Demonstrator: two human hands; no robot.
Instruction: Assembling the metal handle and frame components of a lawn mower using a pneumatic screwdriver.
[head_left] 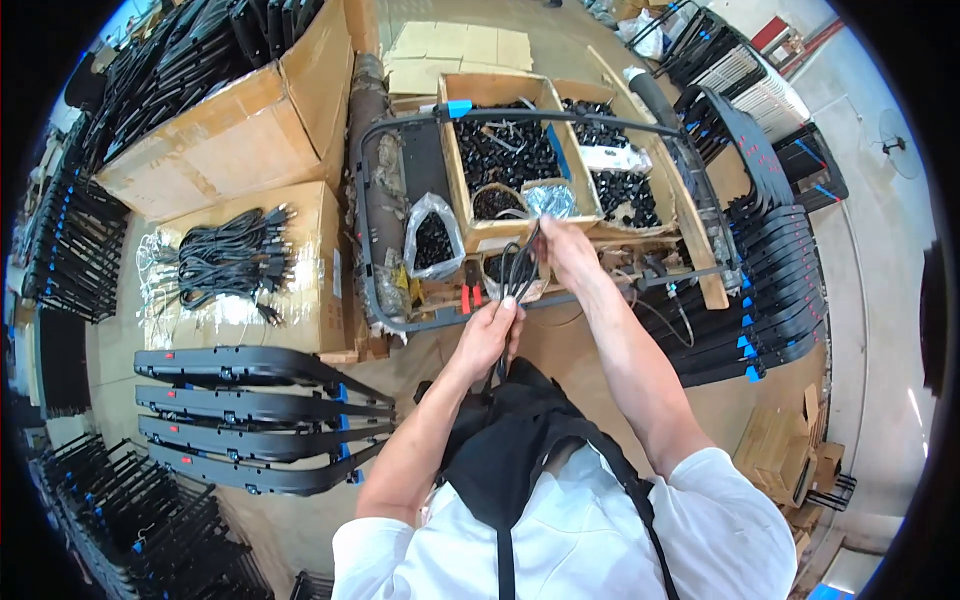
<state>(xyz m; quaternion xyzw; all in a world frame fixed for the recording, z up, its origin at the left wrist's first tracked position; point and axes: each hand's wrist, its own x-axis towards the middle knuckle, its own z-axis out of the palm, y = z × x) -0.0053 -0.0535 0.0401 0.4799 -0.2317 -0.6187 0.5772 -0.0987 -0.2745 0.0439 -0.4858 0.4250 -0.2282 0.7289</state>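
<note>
— Two hands on one black cable (517,268), and we see it strung between them, right over the front edge of the black frame (372,200).

— We do. Our left hand (492,335) is closed in a fist around the lower end of the cable, just above the dark apron (510,450).

— And our right hand (562,250) sits higher, fingers pinched on the cable's top loop, just beside the front wall of the wooden crate (500,140).

— We note that crate is full of small black parts, with a second crate (615,150) of the same touching it on the right.

— A clear bag (433,238) of black pieces leans at the crate's left corner, near our hands.

— Further left, we have a bundle of black cords (225,258) lying on a closed cardboard box (300,290), well apart from the hands.

— Below that box, we count several flat black panels (255,420) stacked in a row on the floor.

— More of those panels stand stacked to our right (775,290), blue clips along their edges.
</note>
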